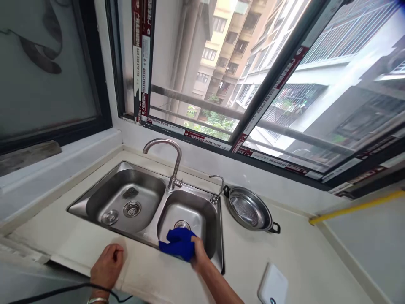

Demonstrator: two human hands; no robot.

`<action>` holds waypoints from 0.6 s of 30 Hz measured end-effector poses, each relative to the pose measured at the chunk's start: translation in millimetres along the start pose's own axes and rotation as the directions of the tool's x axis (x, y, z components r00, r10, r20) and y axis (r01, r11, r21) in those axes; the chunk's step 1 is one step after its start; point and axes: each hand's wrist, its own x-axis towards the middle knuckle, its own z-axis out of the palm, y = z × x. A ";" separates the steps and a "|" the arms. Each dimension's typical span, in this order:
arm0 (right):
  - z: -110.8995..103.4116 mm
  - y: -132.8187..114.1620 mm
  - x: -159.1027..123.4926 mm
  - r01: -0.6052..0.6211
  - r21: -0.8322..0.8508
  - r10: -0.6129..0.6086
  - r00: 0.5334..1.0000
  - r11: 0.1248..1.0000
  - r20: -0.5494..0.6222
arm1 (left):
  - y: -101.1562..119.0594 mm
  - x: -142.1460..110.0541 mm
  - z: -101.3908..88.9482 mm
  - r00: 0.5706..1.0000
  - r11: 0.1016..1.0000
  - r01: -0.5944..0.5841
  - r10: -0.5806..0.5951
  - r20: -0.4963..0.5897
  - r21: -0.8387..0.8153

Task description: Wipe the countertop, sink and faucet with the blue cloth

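A blue cloth [179, 244] is bunched in my right hand [199, 254], whose fingers are closed round its right side. The cloth lies over the front rim of the right basin [202, 217] and covers part of that basin's drain. My left hand [107, 265] is curled into a loose fist at the front edge of the counter, left of the cloth, and no object shows in it. The left basin [148, 211] holds a round metal strainer [110, 217], a drain [132, 209] and a dark patch [130, 193].
A tall curved faucet [176, 164] rises behind the basins, with a thin small tap [221, 185] to its right. A steel pan [248, 207] with black handles stands right of the sink. Nearer lies a white flat box [273, 285]. A black cable [63, 289] crosses at lower left.
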 end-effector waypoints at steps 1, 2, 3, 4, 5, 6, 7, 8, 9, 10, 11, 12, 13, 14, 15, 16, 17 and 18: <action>-18.2 -9.1 -7.2 -0.028 0.035 0.030 0.998 0.999 -0.052 | 1.3 -0.2 -1.1 1.000 1.000 0.007 -0.007 0.001 0.008; -37.1 -18.7 -14.1 -0.019 0.049 0.023 0.995 0.999 -0.099 | 2.5 -0.5 -1.9 1.000 1.000 0.011 -0.011 -0.003 0.014; -56.2 -28.8 -20.6 0.013 0.049 -0.005 0.987 0.999 -0.159 | 3.7 -0.8 -2.6 1.000 1.000 0.014 -0.014 -0.008 0.019; -75.4 -39.1 -26.3 0.067 0.034 -0.058 0.974 0.997 -0.217 | 5.0 -1.2 -3.2 1.000 1.000 0.016 -0.016 -0.013 0.024; -94.5 -49.5 -31.3 0.122 0.002 -0.117 0.957 0.993 -0.267 | 6.4 -1.6 -3.8 1.000 0.999 0.019 -0.018 -0.019 0.030; -113.5 -59.8 -35.4 0.175 -0.040 -0.179 0.931 0.984 -0.318 | 8.1 -2.0 -4.6 1.000 0.999 0.020 -0.019 -0.023 0.035; -132.1 -69.6 -38.8 0.221 -0.085 -0.236 0.899 0.972 -0.368 | 10.0 -2.3 -5.6 1.000 0.999 0.020 -0.019 -0.023 0.038; -150.2 -78.5 -41.5 0.261 -0.129 -0.291 0.864 0.957 -0.411 | 12.2 -2.6 -6.9 1.000 0.999 0.020 -0.020 -0.019 0.039; -167.6 -86.2 -43.5 0.297 -0.173 -0.343 0.822 0.939 -0.454 | 14.5 -2.8 -8.5 1.000 0.999 0.026 -0.025 -0.015 0.041; -184.0 -92.2 -44.8 0.322 -0.218 -0.388 0.782 0.921 -0.487 | 16.9 -2.9 -10.2 0.999 0.999 0.034 -0.033 -0.009 0.042; -199.1 -95.9 -45.3 0.336 -0.269 -0.430 0.749 0.902 -0.505 | 19.1 -3.0 -12.0 0.999 0.998 0.041 -0.041 0.002 0.044; -212.6 -96.9 -45.2 0.333 -0.332 -0.465 0.725 0.883 -0.508 | 21.1 -2.9 -13.6 0.999 0.998 0.049 -0.049 0.010 0.047; -224.0 -94.9 -44.5 0.311 -0.405 -0.492 0.717 0.860 -0.495 | 22.6 -2.6 -15.0 0.998 0.997 0.056 -0.057 0.013 0.051; -233.2 -89.9 -43.4 0.270 -0.489 -0.510 0.723 0.829 -0.466 | 23.8 -2.2 -16.2 0.998 0.997 0.060 -0.061 0.015 0.055; -240.0 -82.1 -42.3 0.217 -0.578 -0.519 0.739 0.786 -0.429 | 24.6 -1.7 -17.0 0.998 0.996 0.061 -0.063 0.017 0.057; -244.4 -72.0 -41.3 0.160 -0.664 -0.521 0.758 0.731 -0.391 | 25.1 -1.2 -17.6 0.998 0.996 0.062 -0.064 0.022 0.056; -246.4 -60.6 -40.6 0.105 -0.735 -0.521 0.771 0.670 -0.365 | 25.3 -0.6 -17.9 0.997 0.996 0.065 -0.067 0.032 0.056; -246.3 -48.8 -40.3 0.059 -0.791 -0.528 0.775 0.609 -0.349 | 25.4 0.0 -18.0 0.997 0.996 0.068 -0.070 0.042 0.055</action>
